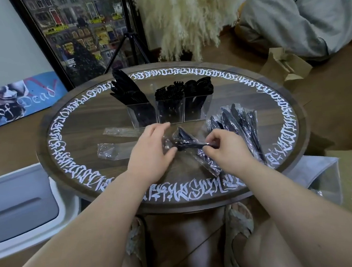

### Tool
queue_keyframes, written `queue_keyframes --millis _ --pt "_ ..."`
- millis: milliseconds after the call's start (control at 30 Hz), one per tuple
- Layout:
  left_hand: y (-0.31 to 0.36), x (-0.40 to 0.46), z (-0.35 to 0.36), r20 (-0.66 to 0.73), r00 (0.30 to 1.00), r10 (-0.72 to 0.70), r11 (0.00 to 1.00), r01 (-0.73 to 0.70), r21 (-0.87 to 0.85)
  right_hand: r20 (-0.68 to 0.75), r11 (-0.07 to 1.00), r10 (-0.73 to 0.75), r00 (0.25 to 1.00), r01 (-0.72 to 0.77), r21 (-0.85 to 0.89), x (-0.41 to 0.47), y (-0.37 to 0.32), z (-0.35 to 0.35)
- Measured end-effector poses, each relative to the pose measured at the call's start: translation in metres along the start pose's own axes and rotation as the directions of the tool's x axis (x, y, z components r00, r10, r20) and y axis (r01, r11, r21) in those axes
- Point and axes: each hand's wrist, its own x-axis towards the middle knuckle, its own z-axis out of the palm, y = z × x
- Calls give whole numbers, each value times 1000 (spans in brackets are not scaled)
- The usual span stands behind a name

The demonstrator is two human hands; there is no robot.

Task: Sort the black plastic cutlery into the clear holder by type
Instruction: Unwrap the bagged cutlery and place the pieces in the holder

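A clear three-compartment holder (pixel 170 112) stands on the round wooden table (pixel 79 125). Its left compartment holds black knives (pixel 127 88), the middle one forks (pixel 170 92), the right one spoons (pixel 199 84). My left hand (pixel 151 150) and my right hand (pixel 223 148) both pinch a plastic-wrapped black cutlery packet (pixel 184 142) just in front of the holder, the left at the head end, the right at the handle end. A pile of wrapped cutlery packets (pixel 238 123) lies to the right of my right hand.
Two clear empty wrappers (pixel 116 151) lie on the table left of my hands. A white bin (pixel 20 204) stands at the lower left beside the table. A brown paper bag (pixel 287 66) sits on the floor at the right. A tripod (pixel 131 40) stands behind the table.
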Motion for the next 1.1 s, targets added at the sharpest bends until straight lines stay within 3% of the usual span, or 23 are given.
queue_keyframes --millis 100,200,300,367,533,633,733,867,967,1100 --pt "0 1 -1 -77 996 52 997 -47 60 -11 984 -170 985 170 59 -3 -3 9" --pt "1 0 -6 38 992 117 983 -121 141 -82 934 -324 942 332 128 -5 -10 11" --pt "2 -3 -10 120 989 91 981 -109 161 -124 913 -358 926 375 163 -5 -13 12" --pt "-1 -4 -12 70 991 115 984 -123 128 -103 916 -279 955 296 271 -8 -18 11" --pt "-5 -4 -16 -116 980 159 985 -149 86 67 852 94 993 -115 511 -11 -26 -1" --pt "-3 -2 -17 -127 976 177 980 -162 115 159 782 103 982 -178 597 -13 -26 -4" --pt "-1 -5 -21 -21 995 98 980 -93 174 117 811 81 990 -134 570 -10 -27 -6" --pt "-1 -14 -30 47 997 65 967 -75 242 145 908 -53 988 -13 418 -7 -38 -4" --pt "-8 -20 -38 99 994 36 978 -55 203 168 933 -166 972 99 345 -3 -52 0" --pt "-17 -25 -48 133 990 -43 986 20 165 136 930 -208 969 152 335 3 -64 9"
